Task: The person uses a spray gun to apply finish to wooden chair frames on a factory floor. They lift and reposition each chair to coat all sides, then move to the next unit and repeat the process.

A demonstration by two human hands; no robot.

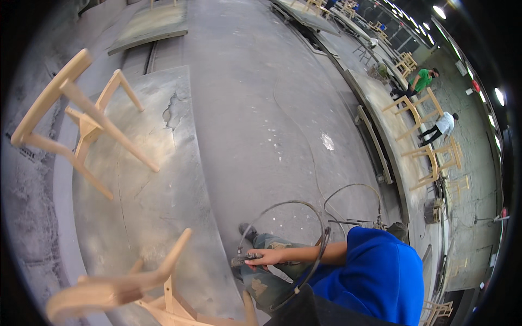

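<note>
My right hand (263,257) is closed round a small dark spray gun (243,261), with my bare forearm running back to a blue sleeve. A dark hose (285,203) rises from the gun and loops back past my arm. Left of the gun, close by, a pale wooden chair frame (89,293) partly leaves the lower edge and looks slightly blurred. Farther off on the left, a second bare wooden chair frame (51,95) rests on a stained grey board (147,190). My left hand does not show.
Beside my legs lies grey concrete floor (255,125) with pale spots and a thin trailing line. Along the right, a long raised bench (380,100) carries several wooden chair frames. Two people, in green (421,80) and white (446,124), are beyond it. Another board (155,22) is far left.
</note>
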